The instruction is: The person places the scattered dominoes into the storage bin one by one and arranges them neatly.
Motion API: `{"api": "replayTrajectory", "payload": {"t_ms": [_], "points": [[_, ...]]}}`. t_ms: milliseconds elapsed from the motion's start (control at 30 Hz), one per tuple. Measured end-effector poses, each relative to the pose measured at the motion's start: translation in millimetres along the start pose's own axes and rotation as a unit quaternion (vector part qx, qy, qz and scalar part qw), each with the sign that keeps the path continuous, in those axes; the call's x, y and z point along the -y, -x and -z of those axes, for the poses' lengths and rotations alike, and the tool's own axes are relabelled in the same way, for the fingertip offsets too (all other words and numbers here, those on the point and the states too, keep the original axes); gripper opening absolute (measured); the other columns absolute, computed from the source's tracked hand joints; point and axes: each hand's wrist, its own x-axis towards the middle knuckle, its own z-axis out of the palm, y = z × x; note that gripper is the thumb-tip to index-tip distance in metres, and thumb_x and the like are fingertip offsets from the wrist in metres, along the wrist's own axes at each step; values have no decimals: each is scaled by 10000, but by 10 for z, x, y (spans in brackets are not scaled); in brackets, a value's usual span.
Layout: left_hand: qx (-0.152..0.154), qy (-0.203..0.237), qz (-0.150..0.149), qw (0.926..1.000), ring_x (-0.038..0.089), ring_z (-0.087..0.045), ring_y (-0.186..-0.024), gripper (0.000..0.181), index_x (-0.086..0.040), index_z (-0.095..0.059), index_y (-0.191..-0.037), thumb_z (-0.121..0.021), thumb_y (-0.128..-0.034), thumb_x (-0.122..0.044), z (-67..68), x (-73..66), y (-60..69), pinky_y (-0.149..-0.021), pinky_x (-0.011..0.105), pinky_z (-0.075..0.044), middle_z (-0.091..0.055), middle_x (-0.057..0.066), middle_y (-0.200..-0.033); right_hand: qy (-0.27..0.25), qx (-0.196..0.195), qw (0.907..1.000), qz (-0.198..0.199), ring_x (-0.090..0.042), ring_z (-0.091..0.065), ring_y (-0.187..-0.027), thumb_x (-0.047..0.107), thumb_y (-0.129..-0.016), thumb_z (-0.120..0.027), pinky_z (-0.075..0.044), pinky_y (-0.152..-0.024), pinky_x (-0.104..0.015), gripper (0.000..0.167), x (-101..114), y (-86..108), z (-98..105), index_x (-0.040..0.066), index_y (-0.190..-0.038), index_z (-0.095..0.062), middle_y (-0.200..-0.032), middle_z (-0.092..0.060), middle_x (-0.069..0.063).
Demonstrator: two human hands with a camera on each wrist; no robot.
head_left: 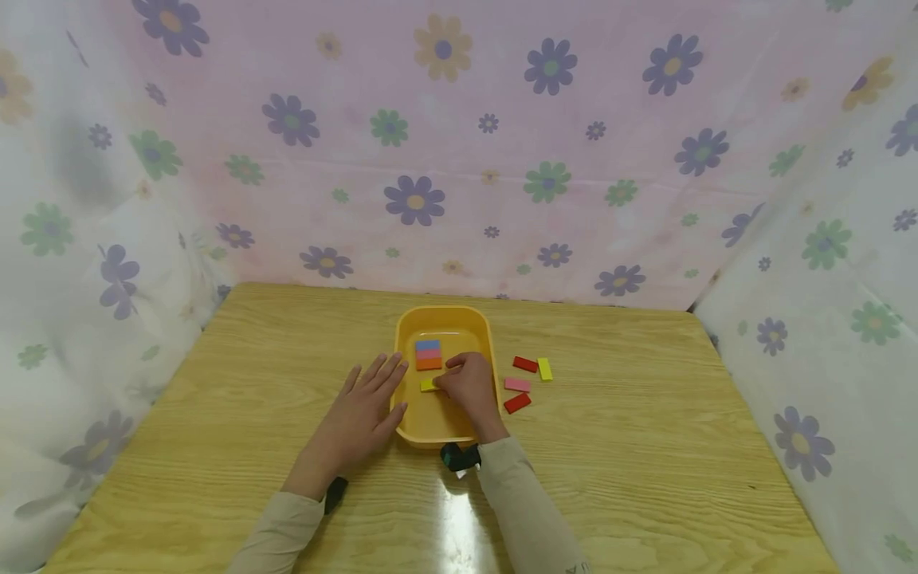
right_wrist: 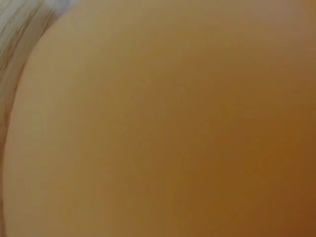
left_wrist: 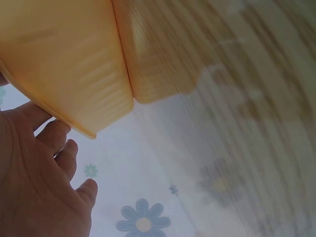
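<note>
A yellow plastic tray (head_left: 426, 421) sits on the wooden table. My left hand (head_left: 362, 416) rests its fairly straight fingers on the tray's left rim; in the left wrist view the same hand (left_wrist: 37, 173) touches the edge. Inside the tray, my right hand (head_left: 469, 389) pinches one end of a small yellow block (head_left: 428, 385), and its fingers partly cover it. Just beyond lie a blue block (head_left: 428, 345), a pink block (head_left: 429, 354) and an orange block (head_left: 429, 364), side by side and touching. The right wrist view is filled by a blurred yellow surface.
Right of the tray lie a red block (head_left: 525, 364), a yellow block (head_left: 545, 369), a pink block (head_left: 517, 384) and another red block (head_left: 517, 402). A flowered cloth (head_left: 459, 239) hangs behind the table (head_left: 645, 446) and along both sides.
</note>
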Motion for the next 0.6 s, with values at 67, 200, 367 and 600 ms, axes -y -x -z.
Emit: {"api": "replayTrajectory", "payload": {"t_ms": [67,200,367,600], "points": [[13,1,-5,10000,331,-234,-1549,626,-67,-356,-1585,-531,-1049,-339,-2,-2,0,-1229,626,-160,-302,96,-1662,244,-98,9996,46,-191,-658,-633,48,-759,-853,-568,-587,-305,321,-11,-31,-18,-83,-1022,-724,-816,-730,-159],[39,3,3,10000,330,-229,-1550,627,-64,-348,-1587,-523,-1050,-336,1,-2,6,-1232,622,-156,-288,91,-1667,636,-204,9977,121,-191,-624,-681,75,-769,-862,-547,-609,-289,293,-24,-84,-60,-56,-989,-720,-836,-703,-130],[70,17,20,10000,330,-217,-1554,625,-64,-349,-1587,-525,-1048,-326,6,-5,5,-1235,620,-148,-276,90,-1671,985,-315,9937,431,-211,-633,-709,82,-774,-857,-550,-645,-318,275,-31,-109,-94,-53,-965,-713,-809,-698,-114],[19,-43,-27,10000,348,-242,-1543,615,-55,-367,-1578,-528,-1045,-316,9,-10,-7,-1225,632,-173,-302,114,-1659,1080,-295,9914,672,-210,-624,-736,98,-789,-853,-544,-681,-352,278,-52,-87,-107,-41,-981,-707,-844,-694,-112]]}}
